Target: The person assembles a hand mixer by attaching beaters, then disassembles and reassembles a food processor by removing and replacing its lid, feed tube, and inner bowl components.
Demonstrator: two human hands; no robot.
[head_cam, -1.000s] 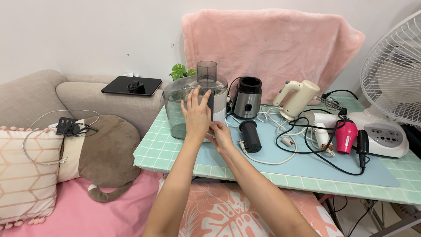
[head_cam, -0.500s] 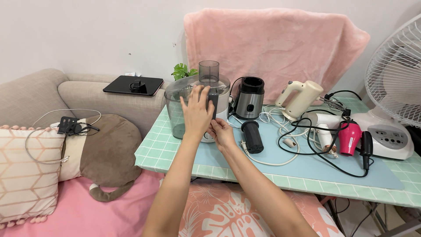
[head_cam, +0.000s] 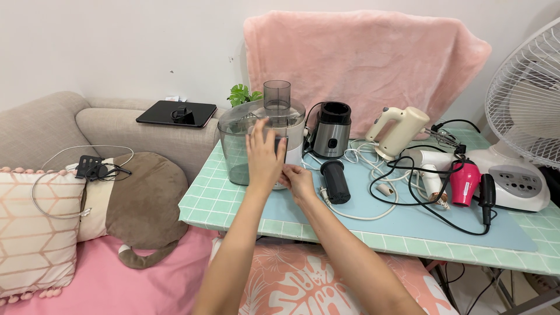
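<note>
Left hand (head_cam: pixel 263 156): fingers spread and laid flat against the front of the white juicer with the smoky clear plastic lid and feed chute (head_cam: pixel 274 125), palm pressing, nothing enclosed. Right hand (head_cam: pixel 298 181): fingers curled low at the juicer's base, on its right front; whether they pinch a latch or a part there I cannot tell, the knuckles hide it.

Judgement on the step: the work looks like seating or locking the body. Best done with the left palm steadying the housing square, not pushing it backward, while the right fingers work the base piece with small force. The lid is smooth hard plastic and will slip under a sideways push; keep pressure low on the body.

The juicer stands on the left end of the mint-green tiled table (head_cam: pixel 205 204), partly on the pale blue mat (head_cam: pixel 408 219).

Materials, placed from the juicer:
- Just right of it, a brushed steel grinder with black cup (head_cam: pixel 331 131), upright, hard and glossy.
- In front of the grinder, a black cylindrical pusher (head_cam: pixel 335 181) lying on its side; it rolls easily.
- Further right, a cream plastic hand mixer (head_cam: pixel 396 129), tilted, amid loose black and white cords (head_cam: pixel 402 192).
- Well right, a pink hair dryer (head_cam: pixel 465 182) and a white fan (head_cam: pixel 525 116) with wire grille.
- Behind, a fleecy pink blanket (head_cam: pixel 367 58).
- Left, a beige sofa (head_cam: pixel 52 125), soft fabric.
</note>
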